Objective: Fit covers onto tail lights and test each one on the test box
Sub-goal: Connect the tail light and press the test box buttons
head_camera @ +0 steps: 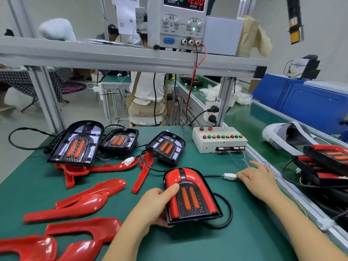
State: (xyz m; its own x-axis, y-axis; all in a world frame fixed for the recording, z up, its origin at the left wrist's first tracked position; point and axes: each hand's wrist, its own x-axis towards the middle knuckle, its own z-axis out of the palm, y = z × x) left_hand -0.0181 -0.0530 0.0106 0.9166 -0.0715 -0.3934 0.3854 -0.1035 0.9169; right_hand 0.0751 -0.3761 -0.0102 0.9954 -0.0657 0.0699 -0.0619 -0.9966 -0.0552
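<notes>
A tail light (191, 196) with its red cover fitted lies on the green mat in front of me. My left hand (157, 204) grips its left side, thumb on top. Its black cable runs right to a white connector (230, 176), which my right hand (258, 178) pinches, index finger stretched out. Thin wires lead from there up to the white test box (218, 141) with its row of coloured lamps. Three uncovered tail lights (77, 144) (119, 140) (166, 147) stand at the back of the mat.
Several loose red covers (75, 201) lie at the left and front left. Covered tail lights (323, 162) are stacked at the right on the conveyor, beside a white headset (282, 136). A power supply (178, 23) reading 12.00 sits on the shelf above.
</notes>
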